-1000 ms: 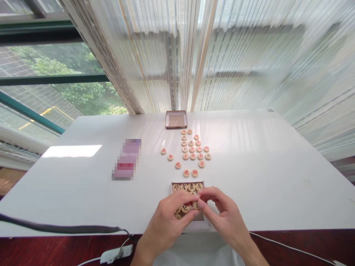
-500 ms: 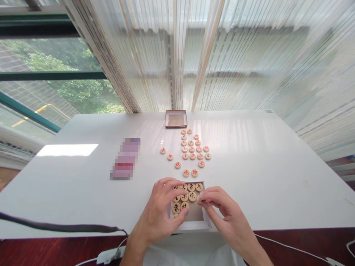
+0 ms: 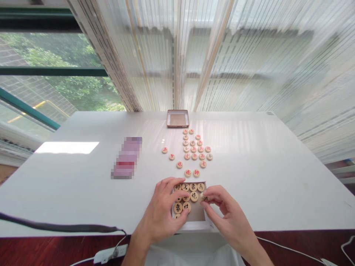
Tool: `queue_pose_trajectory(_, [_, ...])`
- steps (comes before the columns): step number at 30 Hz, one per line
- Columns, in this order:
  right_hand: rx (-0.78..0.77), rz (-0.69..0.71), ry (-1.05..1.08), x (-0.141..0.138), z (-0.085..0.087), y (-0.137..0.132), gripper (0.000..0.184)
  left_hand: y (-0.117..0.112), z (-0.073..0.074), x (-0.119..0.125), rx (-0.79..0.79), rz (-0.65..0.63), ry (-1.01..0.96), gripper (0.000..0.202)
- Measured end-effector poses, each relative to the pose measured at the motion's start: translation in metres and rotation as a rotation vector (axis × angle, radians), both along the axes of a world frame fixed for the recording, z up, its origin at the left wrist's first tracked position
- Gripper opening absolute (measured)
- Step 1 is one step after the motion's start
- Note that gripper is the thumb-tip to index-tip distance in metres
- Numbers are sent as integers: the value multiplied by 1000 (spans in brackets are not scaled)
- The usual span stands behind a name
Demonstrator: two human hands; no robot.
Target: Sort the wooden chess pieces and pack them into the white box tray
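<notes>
A white shallow box (image 3: 191, 226) at the table's front edge holds several round wooden xiangqi pieces with black characters, such as the cannon piece (image 3: 194, 196). My left hand (image 3: 165, 207) lies over the box's left side, fingers apart and curved, with thumb and fingertips at the pieces; it covers some of them. My right hand (image 3: 226, 208) pinches one xiangqi piece (image 3: 204, 198) between thumb and fingers at the box's right wall. That piece is tilted, its black character partly showing.
Beyond the box, several xiangqi pieces lie in loose rows, including a red-character piece (image 3: 196, 173). An empty box lid (image 3: 178, 119) stands at the back edge. A blurred purple item (image 3: 127, 158) lies left. A black cable (image 3: 61, 226) crosses the front left; a power strip (image 3: 111, 253) is below.
The piece in my right hand has tilted so its character shows more. The left fingers have shifted slightly, uncovering more of the back-left pieces. The view has moved a little.
</notes>
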State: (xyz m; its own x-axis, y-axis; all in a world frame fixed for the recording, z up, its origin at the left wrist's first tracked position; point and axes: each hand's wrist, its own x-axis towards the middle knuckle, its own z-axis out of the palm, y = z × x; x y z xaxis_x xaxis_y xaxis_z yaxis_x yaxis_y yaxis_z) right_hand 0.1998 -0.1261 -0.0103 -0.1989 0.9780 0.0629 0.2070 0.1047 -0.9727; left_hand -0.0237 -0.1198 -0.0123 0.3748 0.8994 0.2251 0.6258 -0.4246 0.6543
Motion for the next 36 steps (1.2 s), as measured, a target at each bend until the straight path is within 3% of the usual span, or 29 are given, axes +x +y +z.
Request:
queue_pose_trajectory(13, [65, -7, -117, 0, 11, 2, 7, 1, 1, 0, 5, 6, 20, 31])
queue_pose_trajectory(36, [-2, 39, 3, -4, 8, -1, 13, -1, 0, 1, -16, 7, 34, 33])
